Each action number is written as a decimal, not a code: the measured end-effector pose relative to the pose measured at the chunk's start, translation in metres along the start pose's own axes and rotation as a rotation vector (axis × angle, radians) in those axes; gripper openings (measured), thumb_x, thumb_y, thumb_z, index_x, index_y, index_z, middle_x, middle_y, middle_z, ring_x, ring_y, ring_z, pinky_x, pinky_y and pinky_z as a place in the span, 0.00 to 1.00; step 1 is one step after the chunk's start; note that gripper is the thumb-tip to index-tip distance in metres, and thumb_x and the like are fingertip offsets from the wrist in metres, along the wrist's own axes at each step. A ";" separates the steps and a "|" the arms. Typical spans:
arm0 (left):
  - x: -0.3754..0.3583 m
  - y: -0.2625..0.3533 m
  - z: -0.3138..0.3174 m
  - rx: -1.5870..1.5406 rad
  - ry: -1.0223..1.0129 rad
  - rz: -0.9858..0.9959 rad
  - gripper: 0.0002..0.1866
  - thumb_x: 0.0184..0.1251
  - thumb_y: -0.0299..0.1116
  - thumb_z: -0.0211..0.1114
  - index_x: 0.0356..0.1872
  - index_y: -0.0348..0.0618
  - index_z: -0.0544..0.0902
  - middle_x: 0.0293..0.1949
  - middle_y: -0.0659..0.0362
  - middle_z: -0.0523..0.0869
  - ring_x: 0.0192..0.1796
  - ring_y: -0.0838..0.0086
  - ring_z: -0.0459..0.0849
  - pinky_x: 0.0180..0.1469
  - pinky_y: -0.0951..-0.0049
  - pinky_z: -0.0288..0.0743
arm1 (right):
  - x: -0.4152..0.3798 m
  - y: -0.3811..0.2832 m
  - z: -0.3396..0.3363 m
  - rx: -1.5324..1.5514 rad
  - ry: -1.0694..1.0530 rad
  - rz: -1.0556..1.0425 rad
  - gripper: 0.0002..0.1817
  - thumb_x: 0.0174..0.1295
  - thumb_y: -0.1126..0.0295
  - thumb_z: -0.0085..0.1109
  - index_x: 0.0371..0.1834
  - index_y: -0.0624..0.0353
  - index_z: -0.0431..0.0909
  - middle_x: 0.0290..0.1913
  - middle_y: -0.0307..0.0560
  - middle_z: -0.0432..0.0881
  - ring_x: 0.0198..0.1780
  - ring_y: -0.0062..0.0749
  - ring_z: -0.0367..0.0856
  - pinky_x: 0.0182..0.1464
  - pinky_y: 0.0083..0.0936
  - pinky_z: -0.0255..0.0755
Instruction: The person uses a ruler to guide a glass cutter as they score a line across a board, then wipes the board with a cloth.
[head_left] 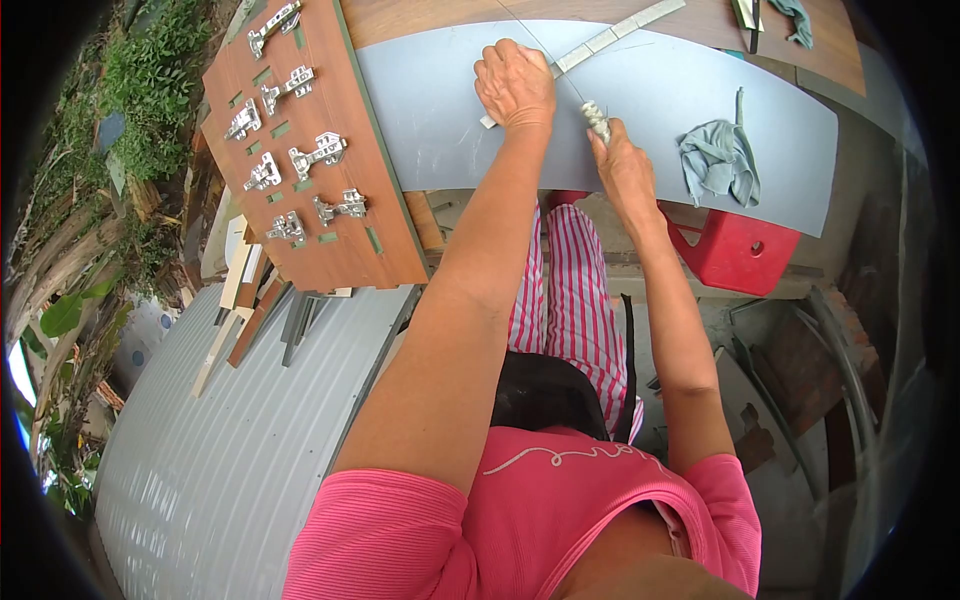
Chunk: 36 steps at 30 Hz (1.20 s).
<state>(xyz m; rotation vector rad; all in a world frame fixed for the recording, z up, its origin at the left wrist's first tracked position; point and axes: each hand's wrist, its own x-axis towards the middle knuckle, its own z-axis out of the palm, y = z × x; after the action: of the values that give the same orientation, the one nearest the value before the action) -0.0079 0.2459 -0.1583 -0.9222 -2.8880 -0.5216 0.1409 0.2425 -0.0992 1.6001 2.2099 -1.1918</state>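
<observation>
My left hand [515, 85] is closed in a fist over a pale, narrow strip [620, 32] marked off in segments. The strip's short near end [488, 122] pokes out past the fist. My right hand [625, 165] grips a handle wrapped in whitish cord or tape [595, 118]. From that handle a long thin rod or blade [558, 70] runs up and left, crossing close to the strip beside my left fist. Both hands are over a grey-blue sheet [430, 110]. Right of my right hand lies a crumpled teal cloth [722, 160].
A brown board [345, 245] with several metal cabinet hinges [318, 155] stands at left. Below it are wood offcuts [235, 290] on corrugated sheeting [240, 440]. A red plastic stool [745, 255] sits under the sheet's right side. Another teal cloth [795, 20] lies top right.
</observation>
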 end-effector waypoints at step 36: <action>0.000 0.002 -0.003 0.000 -0.042 -0.004 0.11 0.59 0.37 0.53 0.28 0.40 0.78 0.32 0.51 0.78 0.37 0.55 0.76 0.39 0.57 0.73 | -0.016 0.013 -0.003 -0.051 -0.016 0.020 0.15 0.67 0.59 0.49 0.44 0.61 0.67 0.26 0.65 0.80 0.33 0.64 0.79 0.34 0.51 0.71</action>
<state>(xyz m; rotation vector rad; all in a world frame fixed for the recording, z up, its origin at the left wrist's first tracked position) -0.0070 0.2468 -0.1543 -0.9389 -2.9271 -0.5081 0.1598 0.2349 -0.0950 1.5836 2.1908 -1.1295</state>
